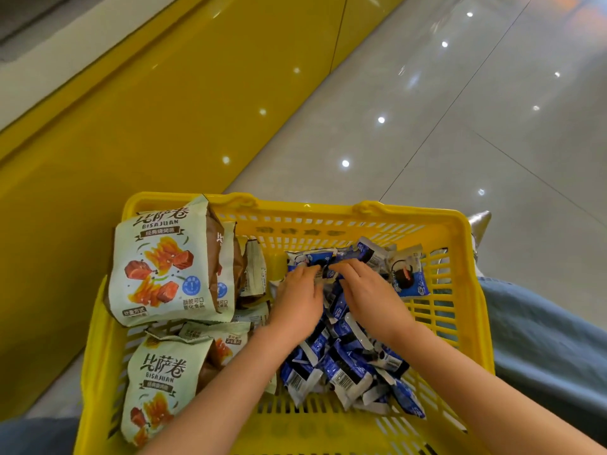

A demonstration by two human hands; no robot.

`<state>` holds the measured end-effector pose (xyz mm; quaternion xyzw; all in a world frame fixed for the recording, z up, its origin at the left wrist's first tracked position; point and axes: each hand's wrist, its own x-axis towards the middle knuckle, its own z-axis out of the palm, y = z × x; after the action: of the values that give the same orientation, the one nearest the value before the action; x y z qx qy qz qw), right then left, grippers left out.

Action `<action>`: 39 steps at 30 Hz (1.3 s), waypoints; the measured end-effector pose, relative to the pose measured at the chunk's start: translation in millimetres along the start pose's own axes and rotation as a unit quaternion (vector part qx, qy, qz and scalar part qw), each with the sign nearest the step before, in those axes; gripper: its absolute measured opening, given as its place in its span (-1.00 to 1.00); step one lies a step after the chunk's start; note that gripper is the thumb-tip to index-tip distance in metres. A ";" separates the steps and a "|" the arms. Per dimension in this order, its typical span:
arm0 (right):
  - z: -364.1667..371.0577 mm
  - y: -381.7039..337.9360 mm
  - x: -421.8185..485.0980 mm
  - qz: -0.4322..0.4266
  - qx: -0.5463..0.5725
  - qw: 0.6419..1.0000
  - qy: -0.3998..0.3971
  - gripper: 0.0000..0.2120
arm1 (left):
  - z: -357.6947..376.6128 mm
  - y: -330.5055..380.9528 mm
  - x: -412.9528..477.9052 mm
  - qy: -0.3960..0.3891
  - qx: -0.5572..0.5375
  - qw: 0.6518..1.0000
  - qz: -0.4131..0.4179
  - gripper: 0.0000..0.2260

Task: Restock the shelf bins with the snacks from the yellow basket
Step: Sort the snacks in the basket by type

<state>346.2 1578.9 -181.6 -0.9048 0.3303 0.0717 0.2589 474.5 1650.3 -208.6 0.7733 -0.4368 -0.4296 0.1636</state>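
Left hand [297, 298] and right hand [369, 292] meet in the yellow basket [460, 231] — fingers curled round a clutch of blue packets [341, 372], likely to lift several together; green bags [157, 267] stand left of the fingers.

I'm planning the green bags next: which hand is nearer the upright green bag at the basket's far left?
Left. The left hand is just right of the upright green bag, over the blue packets; the right hand is farther right.
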 end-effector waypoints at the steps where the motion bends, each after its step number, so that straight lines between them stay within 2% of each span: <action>1: 1.2 -7.8 -5.8 -0.002 0.019 1.000 0.008 -0.69 | -5.2 1.8 -13.2 0.028 -0.003 0.999 0.034 -0.67; 2: 5.0 -15.6 -10.5 -0.006 0.033 0.999 0.002 -0.72 | -10.3 1.0 -26.3 0.047 -0.010 0.997 0.054 -0.71; 4: 20.5 -29.1 -17.9 -0.004 0.041 0.997 -0.061 -0.71 | -15.5 -6.0 -47.0 0.049 -0.035 0.997 0.042 -0.73; 7: 51.8 -41.6 -29.3 0.022 0.037 0.982 -0.182 -0.52 | -7.9 -18.8 -66.4 -0.044 -0.092 0.993 -0.055 -0.67; 10: 74.3 -46.6 -33.9 0.027 -0.068 0.967 -0.246 -0.33 | 5.9 -28.4 -74.3 -0.137 -0.126 0.974 -0.127 -0.62; 12: 76.0 -47.6 -30.1 0.039 -0.117 0.960 -0.251 -0.36 | 15.7 -33.6 -74.7 -0.188 -0.092 0.968 -0.140 -0.60; 14: 69.4 -46.5 -24.0 0.056 -0.119 0.963 -0.234 -0.49 | 25.2 -36.7 -72.0 -0.232 -0.081 0.959 -0.141 -0.60; 18: 46.4 -34.4 -21.0 0.049 -0.122 0.974 -0.184 -0.68 | 39.4 -37.1 -65.3 -0.274 -0.119 0.938 -0.177 -0.37; 20: 39.7 -28.1 -26.2 0.047 -0.108 0.979 -0.164 -0.76 | 45.3 -40.9 -63.7 -0.249 -0.143 0.940 -0.186 -0.35; 23: 37.9 -23.1 -31.8 0.029 -0.105 0.981 -0.158 -0.76 | 50.6 -43.9 -66.1 -0.203 -0.168 0.950 -0.170 -0.38; 27: 37.6 -25.2 -26.5 -0.016 -0.087 0.982 -0.167 -0.71 | 53.4 -34.2 -67.5 -0.177 -0.099 0.971 -0.123 -0.44; 29: 32.5 -24.5 -22.7 -0.018 -0.065 0.991 -0.112 -0.71 | 49.4 -26.8 -64.3 -0.121 -0.067 0.987 -0.077 -0.50; 31: 21.2 -20.8 -17.0 0.004 -0.042 0.999 -0.024 -0.72 | 42.2 -22.0 -56.3 -0.028 -0.079 0.996 -0.039 -0.57; 33: 6.5 -15.0 -10.8 0.032 -0.061 0.997 0.045 -0.73 | 32.1 -19.0 -43.1 0.058 -0.095 0.993 -0.028 -0.64; 35: -4.6 -4.7 -4.3 0.032 -0.085 0.991 0.093 -0.67 | 22.4 -19.3 -25.1 0.101 -0.089 0.990 -0.034 -0.66; 37: -10.4 4.8 2.4 0.020 -0.098 0.992 0.072 -0.59 | 16.1 -24.1 -5.7 0.086 -0.072 0.992 -0.052 -0.59; 39: -6.9 11.7 8.8 -0.010 -0.100 0.995 0.006 -0.56 | 13.4 -30.6 10.3 0.026 -0.054 0.994 -0.096 -0.48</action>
<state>345.3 1562.9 -183.3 -0.9299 0.3137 0.0965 0.1661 482.6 1660.9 -241.0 0.8124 -0.3321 -0.4463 0.1746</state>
